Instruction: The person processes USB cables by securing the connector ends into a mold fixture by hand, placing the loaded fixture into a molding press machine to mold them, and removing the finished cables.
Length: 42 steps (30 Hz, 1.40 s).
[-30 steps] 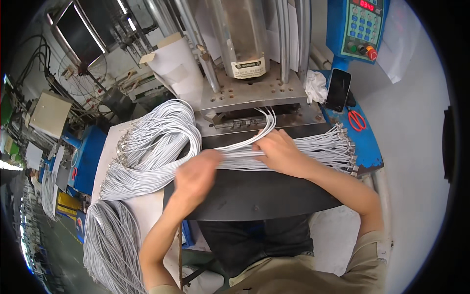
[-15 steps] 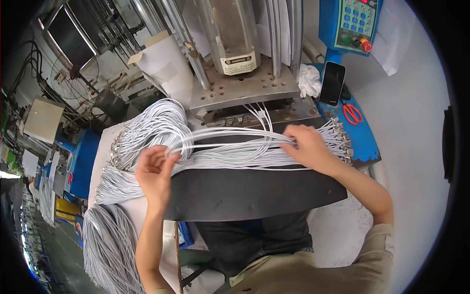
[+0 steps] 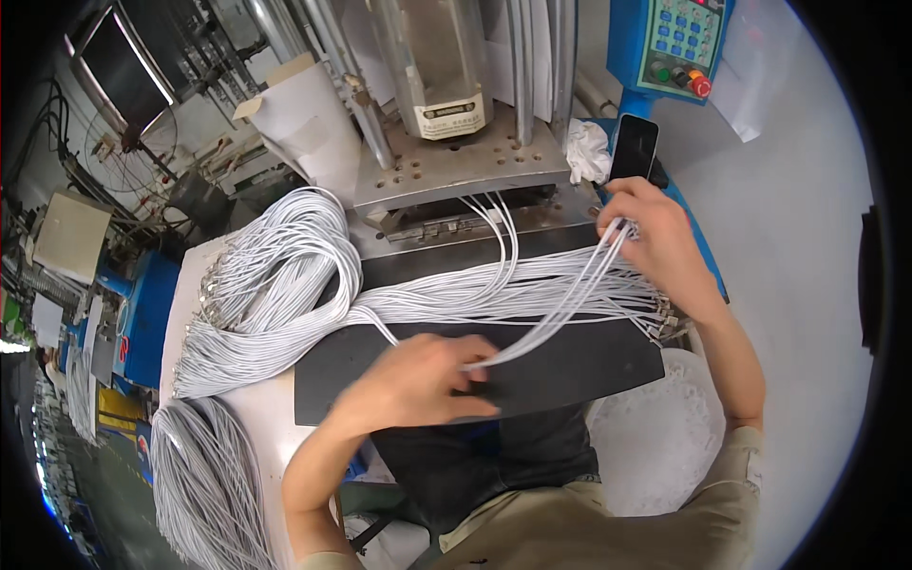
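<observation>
My right hand (image 3: 651, 233) is closed around one end of a few thin white cables (image 3: 567, 299), raised above the right side of the bench. From there the cables sag toward my left hand (image 3: 427, 375) and run in under its fingers. Motion smears this hand, and its thumb sticks out to the side. Beneath the held cables lies a long bundle of white cables (image 3: 437, 296) with small metal end pieces at the right. To the left that bundle bends into a thick loop (image 3: 328, 237).
A press with a metal plate (image 3: 456, 176) stands behind the bundle, several white cables coming out from under it. Grey cables (image 3: 204, 475) hang at the lower left. A phone (image 3: 635, 147), a crumpled white cloth (image 3: 587, 152) and a blue control box (image 3: 679, 47) are at the right.
My right hand has moved up and right with the cable ends. My left hand has come down and right, from beside the loop to above the black mat.
</observation>
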Tool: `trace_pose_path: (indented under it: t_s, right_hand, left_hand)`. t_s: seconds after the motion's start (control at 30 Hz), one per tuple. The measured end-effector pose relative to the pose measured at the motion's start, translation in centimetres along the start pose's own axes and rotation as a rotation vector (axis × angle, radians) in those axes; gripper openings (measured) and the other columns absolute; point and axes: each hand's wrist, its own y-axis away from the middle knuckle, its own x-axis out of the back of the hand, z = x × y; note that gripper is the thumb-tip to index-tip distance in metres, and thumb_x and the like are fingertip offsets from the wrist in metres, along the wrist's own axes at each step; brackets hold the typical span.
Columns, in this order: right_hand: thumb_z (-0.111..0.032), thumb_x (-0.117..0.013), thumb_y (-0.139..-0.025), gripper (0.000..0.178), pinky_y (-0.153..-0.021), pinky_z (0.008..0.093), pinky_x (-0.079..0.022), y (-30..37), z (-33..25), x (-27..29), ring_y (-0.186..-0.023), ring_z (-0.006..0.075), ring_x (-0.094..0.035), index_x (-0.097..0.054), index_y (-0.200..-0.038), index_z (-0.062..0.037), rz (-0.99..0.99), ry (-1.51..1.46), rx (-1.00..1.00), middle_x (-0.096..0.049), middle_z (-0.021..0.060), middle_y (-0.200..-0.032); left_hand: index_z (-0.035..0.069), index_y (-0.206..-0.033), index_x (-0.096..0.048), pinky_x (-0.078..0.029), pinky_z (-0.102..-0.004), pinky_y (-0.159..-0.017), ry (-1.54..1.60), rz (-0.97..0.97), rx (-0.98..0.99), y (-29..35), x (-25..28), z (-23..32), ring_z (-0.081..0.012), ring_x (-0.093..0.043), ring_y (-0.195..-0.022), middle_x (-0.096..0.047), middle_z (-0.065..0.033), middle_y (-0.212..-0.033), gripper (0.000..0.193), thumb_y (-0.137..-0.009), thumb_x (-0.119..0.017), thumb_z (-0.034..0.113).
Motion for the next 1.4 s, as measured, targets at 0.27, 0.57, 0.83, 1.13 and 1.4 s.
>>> trace_pose_path:
  t_s: [0.27,0.57,0.83,1.13,1.4]
  right_hand:
    - [0.007,-0.063,-0.078,0.044,-0.095,0.0465,-0.054,-1.4,-7.0,-3.7,-0.112,0.0412,-0.065,-0.063,-0.121,0.0,-0.219,-0.167,0.315,-0.065,0.023,-0.123]
    - [-0.007,-0.068,-0.083,0.031,-0.085,0.0518,-0.056,-8.9,1.5,-16.2,-0.106,0.0426,-0.068,-0.061,-0.112,0.0018,-0.299,-0.207,0.005,-0.07,0.0261,-0.105]
    - [-0.019,-0.08,-0.077,0.041,-0.079,0.0486,-0.055,-5.1,-2.2,-13.6,-0.09,0.0401,-0.067,-0.057,-0.105,0.0005,-0.143,0.221,0.211,-0.068,0.0208,-0.098]
    - [-0.024,-0.076,-0.091,0.041,-0.07,0.0398,-0.059,1.4,-3.1,-8.5,-0.086,0.0262,-0.072,-0.057,-0.115,0.0023,-0.525,-0.885,-0.75,-0.072,0.0153,-0.096]
    - [-0.03,-0.061,-0.106,0.034,-0.051,0.0276,-0.059,0.5,-6.5,-12.9,-0.064,0.0182,-0.073,-0.063,-0.105,0.0038,-0.736,-1.187,-0.471,-0.068,0.0105,-0.082]
  left_hand:
    - [0.001,-0.111,-0.064,-0.052,-0.027,-0.061,1.339,0.091,0.223,-2.6,-5.9,-1.8,-0.01,-0.063,-0.067,-0.067,-0.0016,-0.076,0.029,-0.097,-0.077,0.021]
    - [0.003,-0.095,-0.057,-0.046,-0.0253,-0.047,0.998,0.506,0.242,-0.7,-7.9,-3.4,-0.0122,-0.057,-0.05,-0.063,-0.0043,-0.07,0.025,-0.102,-0.07,0.023]
    - [-0.001,-0.101,-0.063,-0.051,-0.0268,-0.051,1.143,0.49,0.229,-0.1,-8.4,-5.0,-0.0124,-0.062,-0.055,-0.065,-0.0037,-0.076,0.028,-0.105,-0.065,0.027]
    - [-0.005,-0.114,-0.072,-0.056,-0.0278,-0.067,1.123,0.398,0.256,-0.6,-9.6,-7.2,-0.0116,-0.065,-0.07,-0.067,-0.0039,-0.086,0.034,-0.106,-0.064,0.027]
    - [-0.006,-0.109,-0.074,-0.054,-0.0275,-0.069,0.962,0.405,0.167,-1.0,-11.5,-8.7,-0.0105,-0.063,-0.07,-0.07,-0.005,-0.091,0.026,-0.104,-0.067,0.018]
